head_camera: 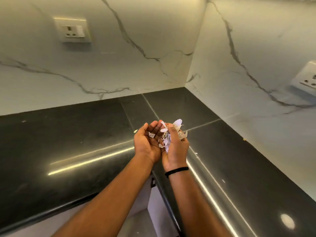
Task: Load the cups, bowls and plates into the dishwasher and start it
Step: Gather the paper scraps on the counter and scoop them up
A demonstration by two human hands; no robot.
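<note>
Two bare forearms reach in from the near edge and meet over the corner of the dark stone counter [71, 139]. On the right wrist sits a black band [177, 170]. Cupped palm-up, the left hand [148, 142] has its fingers relaxed and slightly curved, forming a shallow tray under a few loose bits. Beside it and touching it, the right hand [174, 147] has its fingers curled round a bunch of torn, crumpled paper scraps [166, 136] — white and greyish pieces that stick out above the knuckles. Held together like this, the two hands seem meant to keep small fragments from dropping back onto the counter, where a few pale specks lie near and to the right.

No cups, bowls, plates or dishwasher show anywhere — only marble-patterned walls, a socket [73, 30] far left and another socket [306, 77] at the right edge. Judging by that, loading has yet to begin, and this looks like clearing litter aside.
</note>
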